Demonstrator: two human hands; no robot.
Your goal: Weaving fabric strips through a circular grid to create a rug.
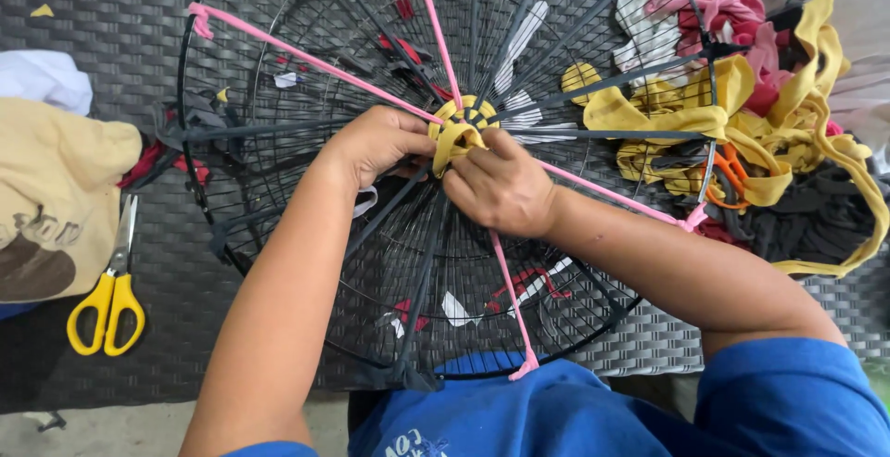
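Pinching one yellow fabric strip (456, 138) at the hub of one round wire frame (199, 95), both hands, left (375, 142) and right (501, 184), are seen clenched on it. One pair of yellow-handled scissors (109, 301) is laid leftward; heaped cloth strips (742, 95) are piled beyond.

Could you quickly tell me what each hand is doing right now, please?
Left hand: closed, pinching the yellow fabric strip at the centre of the round wire frame.
Right hand: closed on the same yellow strip.

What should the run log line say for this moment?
left hand: at frame hub | right hand: gripping yellow fabric strip | round wire frame: pink and dark spokes | yellow scissors: idle
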